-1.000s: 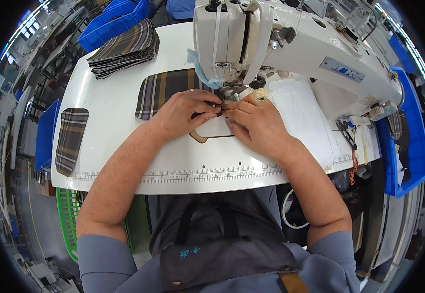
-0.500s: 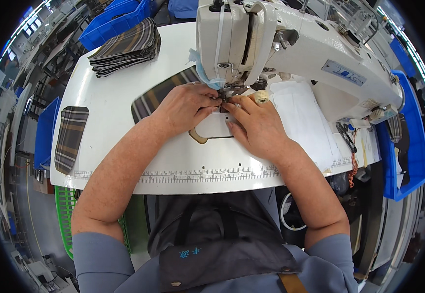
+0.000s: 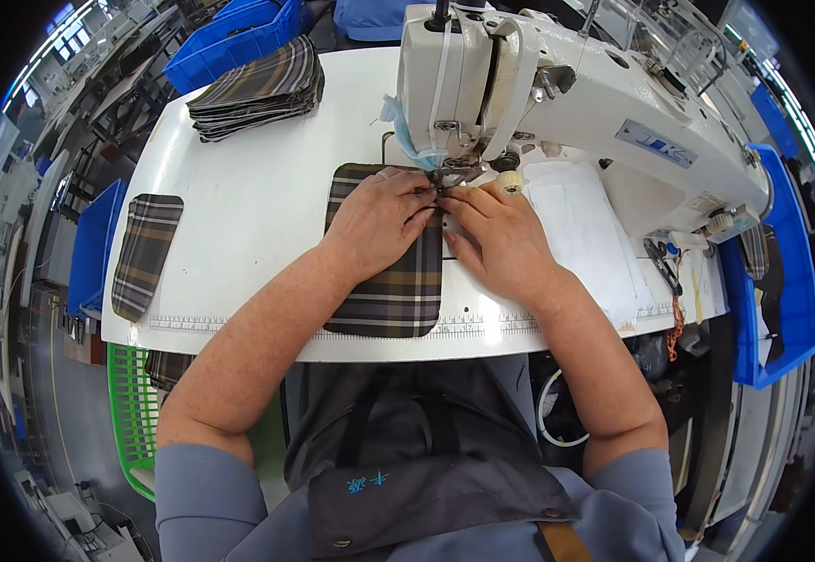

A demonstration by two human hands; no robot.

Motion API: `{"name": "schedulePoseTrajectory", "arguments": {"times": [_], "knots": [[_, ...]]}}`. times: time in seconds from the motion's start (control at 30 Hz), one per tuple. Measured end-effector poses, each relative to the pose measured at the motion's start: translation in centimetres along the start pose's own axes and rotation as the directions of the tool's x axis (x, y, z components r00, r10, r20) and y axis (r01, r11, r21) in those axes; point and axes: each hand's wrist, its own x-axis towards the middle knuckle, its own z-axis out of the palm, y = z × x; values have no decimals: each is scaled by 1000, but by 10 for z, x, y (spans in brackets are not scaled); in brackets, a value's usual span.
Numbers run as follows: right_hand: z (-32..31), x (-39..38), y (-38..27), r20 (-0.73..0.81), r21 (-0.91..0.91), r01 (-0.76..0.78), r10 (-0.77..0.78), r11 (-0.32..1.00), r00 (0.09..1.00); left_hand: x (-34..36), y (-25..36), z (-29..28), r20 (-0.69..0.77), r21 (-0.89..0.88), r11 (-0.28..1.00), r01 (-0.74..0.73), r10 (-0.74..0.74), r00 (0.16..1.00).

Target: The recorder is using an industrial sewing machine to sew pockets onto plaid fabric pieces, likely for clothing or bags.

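A plaid fabric panel (image 3: 384, 304) in brown, grey and white, with rounded corners, lies lengthwise under the sewing machine's (image 3: 557, 75) needle area. My left hand (image 3: 384, 220) rests over it, thumb and fingers closed on its right edge close to the presser foot (image 3: 440, 180). Across from it, my right hand (image 3: 501, 239) lies on the white machine table (image 3: 248, 215). Its fingers stretch to the same edge by the foot, with the thumb apart. The fingertips of both hands nearly meet, and what lies between them is too small to make out.
A stack of plaid panels (image 3: 258, 89) stands at the back left, and a single plaid panel (image 3: 148, 253) lies at the left edge. White sheets (image 3: 581, 244) and thread snips (image 3: 662, 262) are right of my hand. Blue bins (image 3: 773, 309) and a green basket (image 3: 133, 412) flank the table.
The panel has turned from slanting away behind my left hand to lying straight toward me, its near end by the table's ruler edge. Both hands stay by the presser foot; the view has shifted slightly.
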Motion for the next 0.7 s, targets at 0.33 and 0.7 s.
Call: {"name": "schedulePoseTrajectory", "arguments": {"times": [0.33,0.7], "knots": [[-16,-17,-15,17,76,116,-118,990,993,-32,17,-17,203,186,982,-31,-8,979],[-39,-55,-49,25,190,124,-131,974,991,-55,38,-33,353,-144,987,-68,116,929]]}}
